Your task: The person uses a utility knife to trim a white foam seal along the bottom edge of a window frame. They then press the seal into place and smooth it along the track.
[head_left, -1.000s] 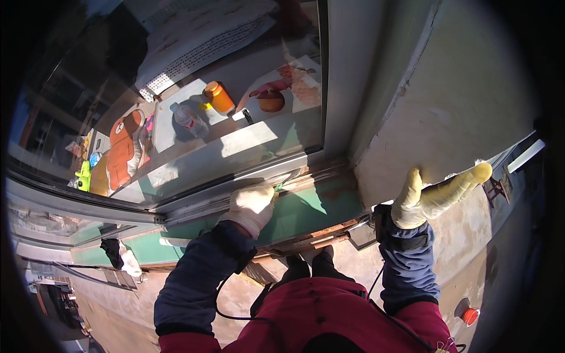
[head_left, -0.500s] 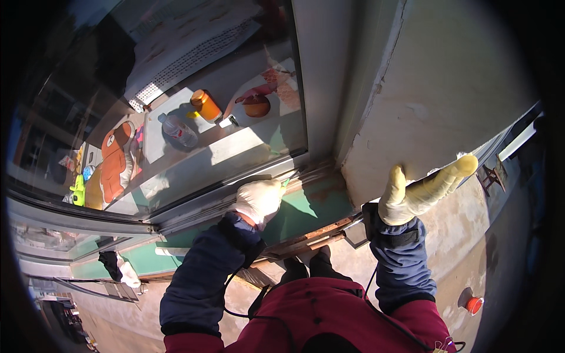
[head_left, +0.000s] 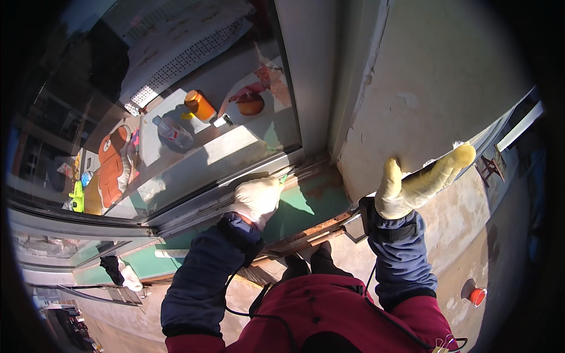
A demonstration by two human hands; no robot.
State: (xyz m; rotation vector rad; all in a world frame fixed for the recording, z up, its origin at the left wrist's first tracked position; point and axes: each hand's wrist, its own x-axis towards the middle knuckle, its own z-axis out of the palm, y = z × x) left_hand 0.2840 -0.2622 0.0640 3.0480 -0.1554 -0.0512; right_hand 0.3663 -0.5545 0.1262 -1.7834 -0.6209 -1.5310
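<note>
My left hand (head_left: 256, 200), in a pale glove, is closed at the lower corner of the window, above the sliding track (head_left: 220, 200). A small green tip (head_left: 283, 179) of a thin thing pokes out past its fingers; the rest is hidden in the fist. My right hand (head_left: 406, 191), in a yellowish-white glove, is open, with the thumb apart from the outstretched fingers. It is beside the outer edge of the plastered wall (head_left: 435, 88); whether it touches the wall I cannot tell. Under my left hand lies the green sill (head_left: 300, 212).
Behind the window glass (head_left: 235, 76) are an orange jar (head_left: 200, 106), a clear plastic bottle (head_left: 173, 132), a round brown pot (head_left: 251, 104) and a brown bear-shaped cushion (head_left: 114, 167). Rusty metal edging (head_left: 318, 228) runs along the sill. Dark and white cloths (head_left: 126, 275) hang at the left.
The view has shifted slightly, so the window and wall sit a little further left. My left hand stays closed by the track, and my right hand stays open.
</note>
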